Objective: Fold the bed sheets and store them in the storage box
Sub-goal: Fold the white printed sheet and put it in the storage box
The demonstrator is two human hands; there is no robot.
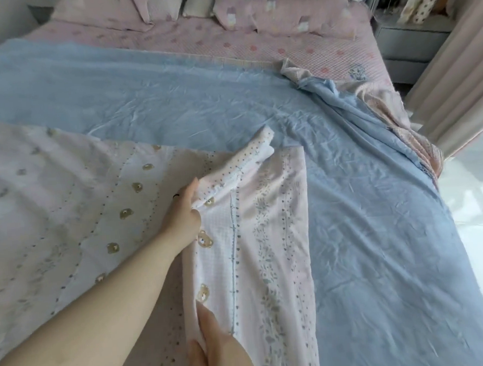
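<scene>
A pale pink sheet with bear and flower print (268,237) lies folded over on a plain blue sheet (202,101) spread across the bed. My left hand (186,211) reaches forward and grips the folded edge of the printed sheet near its far corner. My right hand (212,344), at the bottom of the view, pinches the same folded edge nearer to me. The printed sheet's underside (54,206) stretches out to the left. No storage box is in view.
Pink pillows (282,15) and a pink quilted cover (255,50) lie at the head of the bed. The blue sheet's bunched corner (328,91) hangs toward the right edge. A grey bedside cabinet (412,42) and a curtain (453,82) stand on the right.
</scene>
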